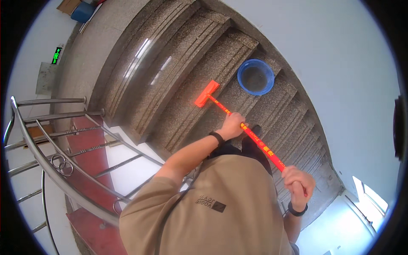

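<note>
I hold a long-handled floor brush (262, 146) with a red, yellow-marked pole in both hands. My left hand (232, 126) is wrapped round the pole partway down. Higher up, my right hand (298, 183) closes over the pole's upper end. The orange brush head (207, 94) rests on a stair tread ahead of me, left of a blue plastic basin (272, 80). Dark, greyish contents show inside the basin, which stands on a step by the right wall. Both wrists wear dark bands.
Speckled stone stairs (187, 55) curve across the view, some treads shining as if wet. Along the left runs a metal railing (63, 182), with a red surface beyond it. A pale wall (340, 85) bounds the right. A blue container (83, 12) and a cardboard box stand far left.
</note>
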{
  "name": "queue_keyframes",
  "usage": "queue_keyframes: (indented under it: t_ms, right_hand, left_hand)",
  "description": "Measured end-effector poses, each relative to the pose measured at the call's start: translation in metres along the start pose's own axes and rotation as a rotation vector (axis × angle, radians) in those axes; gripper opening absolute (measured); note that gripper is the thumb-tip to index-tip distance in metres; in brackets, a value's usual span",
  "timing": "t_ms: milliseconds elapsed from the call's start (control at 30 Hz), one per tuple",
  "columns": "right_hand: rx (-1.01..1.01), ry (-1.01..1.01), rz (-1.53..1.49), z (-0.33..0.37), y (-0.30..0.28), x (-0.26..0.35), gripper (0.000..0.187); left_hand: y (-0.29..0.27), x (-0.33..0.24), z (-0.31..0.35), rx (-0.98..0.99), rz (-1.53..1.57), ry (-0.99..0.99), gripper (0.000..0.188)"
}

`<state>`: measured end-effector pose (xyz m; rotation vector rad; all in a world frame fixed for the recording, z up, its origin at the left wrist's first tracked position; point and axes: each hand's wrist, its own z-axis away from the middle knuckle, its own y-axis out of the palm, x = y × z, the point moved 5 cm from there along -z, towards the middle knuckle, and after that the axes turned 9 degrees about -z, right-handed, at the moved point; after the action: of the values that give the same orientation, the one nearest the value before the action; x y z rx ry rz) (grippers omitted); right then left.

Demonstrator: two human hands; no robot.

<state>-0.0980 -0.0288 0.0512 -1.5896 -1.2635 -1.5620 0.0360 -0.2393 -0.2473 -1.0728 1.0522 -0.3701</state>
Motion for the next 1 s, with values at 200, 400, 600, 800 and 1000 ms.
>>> queue_keyframes:
  t_ms: [200,400,600,800,1000]
  right_hand:
    - [0.113,0.020,0.007,-0.030,-0.006,-0.023,0.015]
    - [0.235,0.119,0.022,-0.051,0.001,-0.085,0.015]
    - [0.207,0.104,-0.052,-0.060,-0.012,-0.098,0.015]
    - [0.087,0.104,0.009,-0.025,-0.050,-0.042,0.016]
    - [0.021,-0.054,0.002,-0.020,-0.074,0.004,0.013]
  left_hand:
    - [-0.001,0.035,-0.022,0.001,0.014,-0.013,0.018]
    - [-0.018,0.101,-0.047,-0.076,-0.097,0.079,0.022]
    - [0.002,0.137,-0.052,0.128,-0.182,-0.165,0.016]
    - [0.014,0.028,-0.057,0.176,-0.098,-0.038,0.026]
    - [-0.009,-0.073,-0.049,-0.015,-0.013,-0.050,0.043]
